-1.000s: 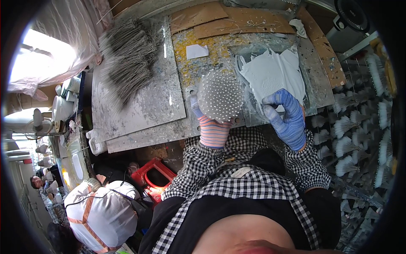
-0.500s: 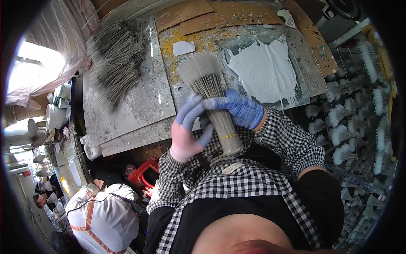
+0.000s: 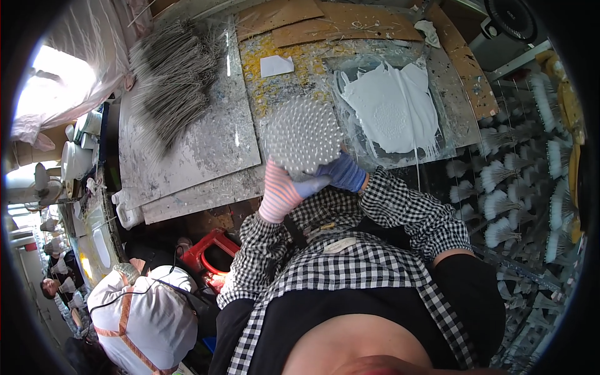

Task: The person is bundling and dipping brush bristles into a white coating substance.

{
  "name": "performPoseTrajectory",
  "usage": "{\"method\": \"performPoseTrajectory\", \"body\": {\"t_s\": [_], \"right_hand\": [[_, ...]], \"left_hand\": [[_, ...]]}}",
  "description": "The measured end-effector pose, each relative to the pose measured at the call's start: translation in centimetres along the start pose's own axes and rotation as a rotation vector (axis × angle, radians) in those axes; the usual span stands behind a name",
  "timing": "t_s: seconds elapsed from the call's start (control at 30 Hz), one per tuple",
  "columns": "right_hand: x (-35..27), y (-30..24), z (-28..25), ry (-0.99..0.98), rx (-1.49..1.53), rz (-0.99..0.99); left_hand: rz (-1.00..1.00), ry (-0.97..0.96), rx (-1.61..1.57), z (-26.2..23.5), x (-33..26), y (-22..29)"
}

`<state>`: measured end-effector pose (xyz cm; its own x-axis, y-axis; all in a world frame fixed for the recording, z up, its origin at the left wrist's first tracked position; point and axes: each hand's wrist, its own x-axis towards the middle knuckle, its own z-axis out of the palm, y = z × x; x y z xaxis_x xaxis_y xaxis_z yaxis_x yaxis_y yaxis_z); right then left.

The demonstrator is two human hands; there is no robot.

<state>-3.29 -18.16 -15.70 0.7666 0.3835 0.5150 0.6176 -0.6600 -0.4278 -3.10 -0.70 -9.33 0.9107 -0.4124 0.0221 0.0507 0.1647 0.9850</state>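
Note:
A round bundle of thin grey sticks with white-dipped tips stands end-on toward me, its tips spread like a dome. My left hand, in a striped glove with blue fingertips, grips the bundle from below left. My right hand, in a blue glove, clasps the bundle's lower right side. Both hands hold it above the front edge of a paint-stained workbench. A clear sheet with a pool of white paste lies just to the right of the bundle.
A heap of loose grey sticks lies at the bench's back left. Cardboard pieces sit at the back. Racks of white-tipped bundles stand to the right. A red stool and another person in white are at lower left.
Half a second ago the bundle lay sideways in both hands, close to my chest. It is now turned end-on, tips facing me, and raised over the bench's front edge.

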Motion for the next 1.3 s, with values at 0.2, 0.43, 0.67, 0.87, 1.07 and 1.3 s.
{"method": "performPoseTrajectory", "body": {"t_s": [0.2, 0.43, 0.67, 0.87, 1.07, 1.3], "right_hand": [[-2.3, -0.8, -0.3, -0.067, 0.133, 0.24], [-4.8, -0.8, -2.6, -0.105, -0.169, 0.17], [-5.1, -1.1, -4.9, -0.164, -0.148, 0.217], [-5.3, 1.4, -3.6, 0.073, -0.502, -0.116], [-5.3, 2.4, -2.9, 0.128, -0.579, -0.188], [-3.6, 1.9, -3.1, -0.231, -0.083, 0.13]], "left_hand": [[0.249, -0.074, 0.667, 3.4, 1.6, 1.9], [0.152, -0.133, 0.616, 5.4, 1.8, -0.6], [0.491, -0.131, 1.0, 5.1, 1.1, -2.7], [0.592, -0.127, 0.945, 5.2, 1.6, -0.9], [0.658, -0.101, 0.895, 4.7, 1.9, -0.5], [0.339, -0.127, 0.406, 4.3, 2.5, 1.7]]}}
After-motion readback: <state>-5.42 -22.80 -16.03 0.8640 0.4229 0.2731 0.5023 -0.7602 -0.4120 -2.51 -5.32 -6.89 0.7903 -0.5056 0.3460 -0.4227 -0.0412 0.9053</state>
